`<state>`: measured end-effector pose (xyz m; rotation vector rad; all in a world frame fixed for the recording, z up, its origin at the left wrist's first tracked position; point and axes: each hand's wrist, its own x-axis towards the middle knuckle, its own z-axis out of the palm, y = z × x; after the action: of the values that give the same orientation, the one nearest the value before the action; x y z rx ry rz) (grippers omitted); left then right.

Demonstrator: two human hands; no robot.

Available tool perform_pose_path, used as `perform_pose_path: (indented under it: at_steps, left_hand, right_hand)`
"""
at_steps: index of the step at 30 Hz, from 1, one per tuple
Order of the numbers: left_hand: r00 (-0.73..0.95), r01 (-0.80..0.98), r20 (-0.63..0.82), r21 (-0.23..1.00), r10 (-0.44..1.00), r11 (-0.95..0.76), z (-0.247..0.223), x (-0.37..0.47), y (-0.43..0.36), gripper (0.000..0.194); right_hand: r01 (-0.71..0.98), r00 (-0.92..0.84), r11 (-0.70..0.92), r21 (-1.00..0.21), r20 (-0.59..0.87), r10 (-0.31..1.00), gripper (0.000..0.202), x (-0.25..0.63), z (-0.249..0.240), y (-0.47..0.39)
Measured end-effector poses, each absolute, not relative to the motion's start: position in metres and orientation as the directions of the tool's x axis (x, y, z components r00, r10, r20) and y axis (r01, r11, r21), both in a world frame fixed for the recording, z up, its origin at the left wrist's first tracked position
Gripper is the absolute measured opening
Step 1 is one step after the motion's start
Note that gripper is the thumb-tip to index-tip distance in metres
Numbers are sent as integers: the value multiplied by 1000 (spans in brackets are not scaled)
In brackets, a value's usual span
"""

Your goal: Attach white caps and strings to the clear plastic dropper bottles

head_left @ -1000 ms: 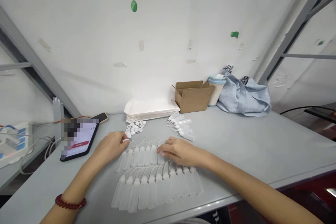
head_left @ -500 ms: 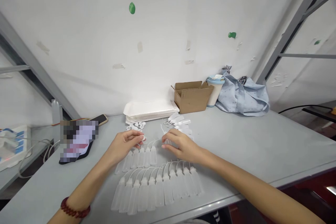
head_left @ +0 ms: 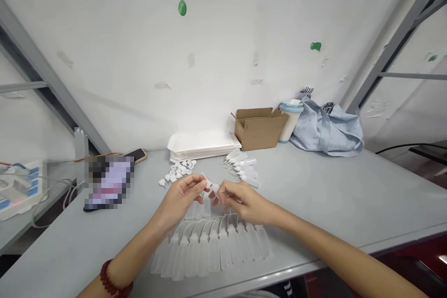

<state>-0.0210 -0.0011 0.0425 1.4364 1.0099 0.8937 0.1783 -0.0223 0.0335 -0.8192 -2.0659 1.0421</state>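
My left hand (head_left: 186, 194) is closed, its thumb and fingertips pinching a small white plastic cap (head_left: 207, 180). Opposite it, my right hand (head_left: 242, 199) has its fingers curled around a white nozzle part (head_left: 215, 189) that meets the cap; the fingers hide most of it. Below the hands lies a row of translucent squeeze bottles (head_left: 213, 251) with thin curved spouts. A second row of bottles (head_left: 198, 210) behind it is partly covered by my left hand. Loose white caps (head_left: 179, 171) are heaped beyond my left hand, and more spouted bottles (head_left: 246, 167) lie beyond my right.
Against the wall are a stack of white trays (head_left: 202, 144), an open cardboard box (head_left: 261, 130), a lidded cup (head_left: 289, 121) and a light blue cloth bag (head_left: 328, 130). At the left lie phones (head_left: 139, 155) and a power strip (head_left: 23, 191) with cables.
My hands have come together above the rear bottle row, bringing the cap and the nozzle part into contact. The view has shifted slightly, and more loose caps now show.
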Motion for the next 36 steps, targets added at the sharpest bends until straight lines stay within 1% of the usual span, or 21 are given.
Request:
perform_pose_path:
  at_steps: [3,7,12,15,20,24,27,31,36]
  left_hand:
    - [364,94,7,995,931,-44,40,-19,-2,26]
    - [424,118,31,989,905,-89,37,-18,-2,25]
    - [449,185,120,957,885,-223,42,-19,-5,20]
    - [454,222,145,937,879,-269,43,-20,-4,20]
    - [479,249,131,928,868,-278,44,-23,-4,20]
    - [538,199,110,947,835,-253,51,-26,-7,20]
    - [559,160,119,956,821,-248,55,-28,-8,18]
    - [517,176,135,950,846,-259,53,-28,-7,17]
    - [518,150,224,926,825,-346,51,-26,-8,11]
  right_hand:
    - [139,-568,331,-933,199,799,16,175,31,-25]
    - [73,-548,214,-974,140,824,24,173,29,-24]
    - [-2,-571,151,-989,125,812,30,173,29,-23]
    - [-74,-583,90,-993,116,804,34,174,32,-23]
    - [-184,-639,-55,-981,77,765,36,177,37,-22]
    - [-256,-684,-147,-955,72,726,35,179,35,-19]
    - [-283,-692,-150,-947,94,716,33,179,34,-18]
    - [-257,-691,-117,-959,98,716,33,179,36,-19]
    - [-200,-706,-96,-975,76,704,32,183,42,-21]
